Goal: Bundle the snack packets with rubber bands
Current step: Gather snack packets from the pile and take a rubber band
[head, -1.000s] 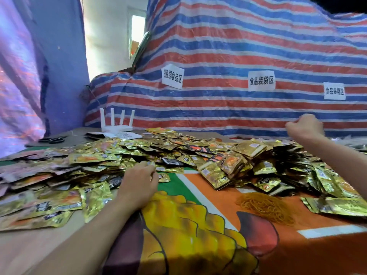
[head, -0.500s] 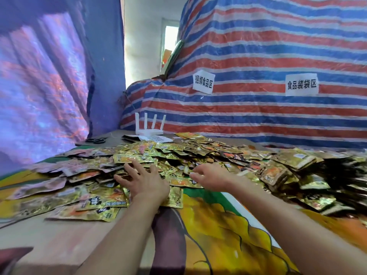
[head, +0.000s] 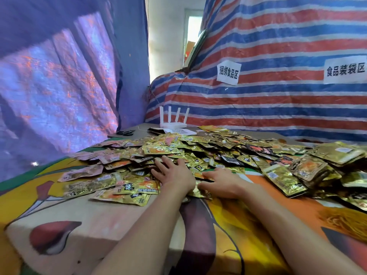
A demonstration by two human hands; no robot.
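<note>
Our right hand [head: 220,183] now lies beside our left hand [head: 172,173], both flat on loose snack packets [head: 158,149]; rubber bands [head: 345,221] wait unused.

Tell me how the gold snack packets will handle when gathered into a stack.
The snack packets look like glossy foil, so they will probably slide over one another. They lie flat and thin, overlapping in the heap, so each is likely light and bendy. A loose stack may fan out.
</note>
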